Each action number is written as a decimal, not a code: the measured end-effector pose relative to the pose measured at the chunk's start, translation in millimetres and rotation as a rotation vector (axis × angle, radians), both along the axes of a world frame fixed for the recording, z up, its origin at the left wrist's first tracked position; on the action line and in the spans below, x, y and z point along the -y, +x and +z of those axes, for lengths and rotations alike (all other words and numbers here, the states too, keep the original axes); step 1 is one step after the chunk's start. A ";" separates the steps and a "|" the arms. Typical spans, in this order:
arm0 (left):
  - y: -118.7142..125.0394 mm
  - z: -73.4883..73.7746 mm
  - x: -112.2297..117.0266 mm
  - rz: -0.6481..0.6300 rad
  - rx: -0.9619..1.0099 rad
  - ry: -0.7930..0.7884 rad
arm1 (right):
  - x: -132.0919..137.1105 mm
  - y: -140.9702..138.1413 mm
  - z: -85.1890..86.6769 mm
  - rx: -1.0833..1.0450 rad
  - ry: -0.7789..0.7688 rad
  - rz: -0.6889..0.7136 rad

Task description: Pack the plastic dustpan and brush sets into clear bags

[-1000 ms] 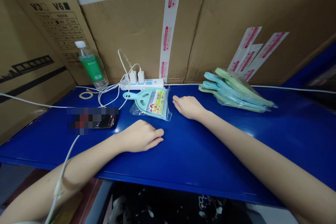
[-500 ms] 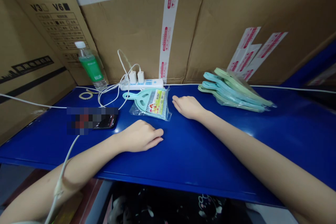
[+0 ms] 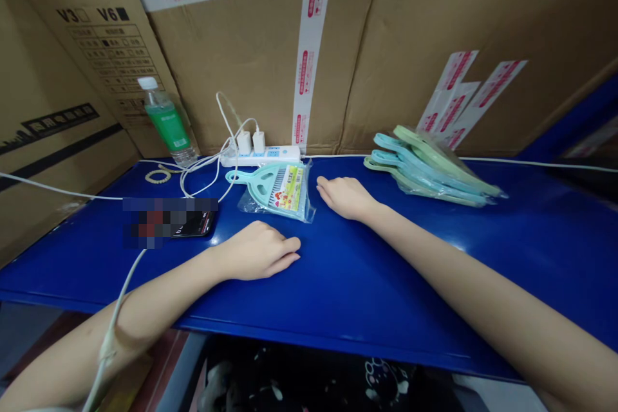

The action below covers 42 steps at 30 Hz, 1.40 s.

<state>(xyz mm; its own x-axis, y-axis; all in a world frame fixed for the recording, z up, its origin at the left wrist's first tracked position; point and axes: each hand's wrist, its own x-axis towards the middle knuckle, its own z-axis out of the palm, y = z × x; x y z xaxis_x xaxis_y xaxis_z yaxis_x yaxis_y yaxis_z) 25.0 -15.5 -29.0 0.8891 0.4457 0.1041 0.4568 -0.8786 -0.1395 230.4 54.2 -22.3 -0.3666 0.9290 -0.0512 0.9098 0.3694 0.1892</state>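
My left hand (image 3: 261,251) rests palm down on the blue table (image 3: 347,283), fingers loosely curled, holding nothing. My right hand (image 3: 345,197) lies flat further back, fingers stretched toward a small teal dustpan-and-brush set in a clear bag (image 3: 277,190), just to the right of it and not gripping it. A stack of bagged teal and green dustpan sets (image 3: 429,166) lies to the right of my right hand.
A phone (image 3: 193,224) lies left of my left hand. At the back stand a green-labelled water bottle (image 3: 167,121), a white power strip (image 3: 263,153) with chargers and cables, and a bead bracelet (image 3: 158,175). Taped cardboard boxes (image 3: 270,51) wall in the table behind and left.
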 end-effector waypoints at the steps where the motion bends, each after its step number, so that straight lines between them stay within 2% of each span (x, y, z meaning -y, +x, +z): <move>1: 0.1 0.1 -0.2 0.000 -0.002 0.001 | 0.1 -0.1 0.1 0.000 -0.001 -0.001; 42: -0.9 -1.7 -1.2 -0.008 0.010 0.017 | 0.2 -0.5 0.4 0.003 0.002 0.002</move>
<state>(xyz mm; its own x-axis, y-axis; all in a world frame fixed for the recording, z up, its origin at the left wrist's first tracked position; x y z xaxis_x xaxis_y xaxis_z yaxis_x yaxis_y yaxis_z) 24.1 -14.3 -30.7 0.8915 0.4367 0.1202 0.4511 -0.8798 -0.1497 229.9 54.0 -22.0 -0.3681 0.9284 -0.0506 0.9085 0.3707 0.1930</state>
